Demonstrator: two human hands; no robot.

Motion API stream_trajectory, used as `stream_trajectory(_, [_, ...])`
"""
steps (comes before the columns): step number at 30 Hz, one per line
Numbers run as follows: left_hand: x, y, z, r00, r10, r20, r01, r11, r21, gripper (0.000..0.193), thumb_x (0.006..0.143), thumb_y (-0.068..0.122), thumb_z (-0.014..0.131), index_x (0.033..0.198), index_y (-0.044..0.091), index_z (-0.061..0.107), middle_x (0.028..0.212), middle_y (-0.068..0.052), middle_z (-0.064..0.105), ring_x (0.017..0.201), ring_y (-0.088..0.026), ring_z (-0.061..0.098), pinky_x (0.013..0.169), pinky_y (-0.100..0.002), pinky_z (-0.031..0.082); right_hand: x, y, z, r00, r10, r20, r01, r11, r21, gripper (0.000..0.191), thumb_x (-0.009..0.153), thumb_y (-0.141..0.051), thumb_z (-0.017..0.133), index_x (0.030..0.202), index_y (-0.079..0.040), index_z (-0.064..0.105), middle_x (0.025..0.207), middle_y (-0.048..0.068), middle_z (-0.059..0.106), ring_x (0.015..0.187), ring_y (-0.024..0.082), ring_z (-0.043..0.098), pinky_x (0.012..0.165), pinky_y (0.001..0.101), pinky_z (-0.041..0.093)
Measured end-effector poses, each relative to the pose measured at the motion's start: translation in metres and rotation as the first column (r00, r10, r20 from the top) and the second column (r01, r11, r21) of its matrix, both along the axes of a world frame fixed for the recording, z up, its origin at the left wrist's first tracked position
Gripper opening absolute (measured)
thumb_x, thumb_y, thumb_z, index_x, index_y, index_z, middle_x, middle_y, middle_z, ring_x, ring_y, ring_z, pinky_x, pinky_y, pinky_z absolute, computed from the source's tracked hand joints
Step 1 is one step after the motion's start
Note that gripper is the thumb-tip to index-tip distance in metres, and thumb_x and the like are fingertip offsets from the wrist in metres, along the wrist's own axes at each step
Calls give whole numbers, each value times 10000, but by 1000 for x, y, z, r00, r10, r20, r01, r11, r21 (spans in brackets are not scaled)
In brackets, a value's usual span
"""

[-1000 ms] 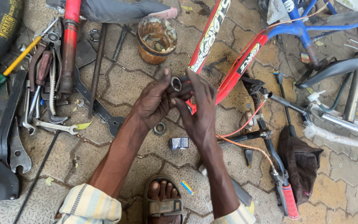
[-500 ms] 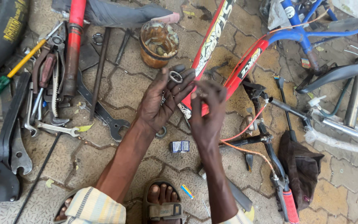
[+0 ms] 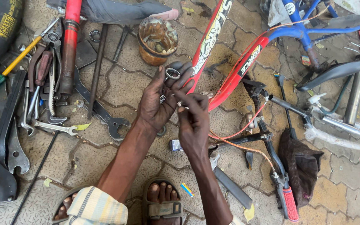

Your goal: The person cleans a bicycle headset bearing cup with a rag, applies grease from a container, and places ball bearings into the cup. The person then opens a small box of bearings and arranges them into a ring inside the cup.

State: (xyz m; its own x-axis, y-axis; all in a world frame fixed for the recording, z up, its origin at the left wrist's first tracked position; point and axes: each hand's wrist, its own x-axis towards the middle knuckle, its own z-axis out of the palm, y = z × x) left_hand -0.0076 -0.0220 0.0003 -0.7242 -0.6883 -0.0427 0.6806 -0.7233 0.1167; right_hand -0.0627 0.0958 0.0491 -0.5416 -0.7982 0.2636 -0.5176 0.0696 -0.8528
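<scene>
I see my left hand (image 3: 159, 102) turned palm-up, fingers half-curled, pinching a small metal bearing ring (image 3: 172, 73) between the fingertips at the top. A little cluster of steel bearing balls (image 3: 162, 98) lies loose in that palm, just below the ring. My right hand (image 3: 193, 125) sits close beside the left, touching it at the fingers; its thumb and forefinger are pinched together near the left palm, and I cannot tell whether they grip a ball or nothing at all.

Just beyond the left fingertips stands a round tin of brown grease (image 3: 157, 39) on the paved floor (image 3: 117, 83). Beyond and to the right of both hands lies a red bicycle frame (image 3: 238, 68), with a blue bicycle frame (image 3: 301, 31) farther off the same way. Left of the left forearm lies an open-ended spanner (image 3: 101, 112), and farther left a heap of tools with a red pump (image 3: 69, 46) and a yellow-shafted screwdriver (image 3: 15, 60). A small blue-and-white box (image 3: 175, 145) lies on the floor just beneath the right wrist. Near my body, a sandalled foot (image 3: 162, 202) shows between the forearms.
</scene>
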Motion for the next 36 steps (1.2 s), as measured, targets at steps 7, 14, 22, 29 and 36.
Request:
stream_trajectory(7, [0,2,0,1000,-11,7,11,1000,2,498,1113,330,408,1414,-62,472,1413,-252,577,1348,-329,567,1141,-463,515,-4,-6,12,983,58,-173,-52,998,36,311,963,33,652,1232,-102,728,1063,58,543,1019,186,555,820,293,498])
stream_trajectory(14, [4,4,-1,998,11,64,-3,991,-131,463,1112,264,483,1448,-55,478,1418,-226,596,1351,-284,595,1060,-360,560,-7,-14,20,988,-97,-123,89,994,-64,224,957,-126,761,1173,-82,723,1070,74,533,1031,197,562,833,306,562])
stream_trajectory(22, [3,4,-7,998,-69,9,70,990,-120,419,1136,238,510,1415,-74,543,1347,-230,638,1164,-230,678,978,-317,607,-22,-20,19,930,-78,-358,46,994,-98,200,934,-74,796,1131,-70,763,1028,79,532,1027,226,544,873,374,510])
stream_trajectory(29, [5,2,-4,993,-54,110,69,988,-137,428,1124,273,484,1367,-69,566,1310,-236,665,1076,-220,716,862,-281,622,-12,-14,13,885,-77,-459,54,997,-63,301,940,-63,766,1240,-70,734,1097,112,538,1041,242,547,861,351,503])
stream_trajectory(36, [7,2,-2,989,-101,110,115,984,-136,448,1102,297,472,1350,-61,576,1261,-206,687,968,-192,734,850,-260,634,-15,-15,11,957,-111,-267,88,991,-98,323,923,-94,788,1236,-76,712,1101,102,528,1052,237,561,898,361,521])
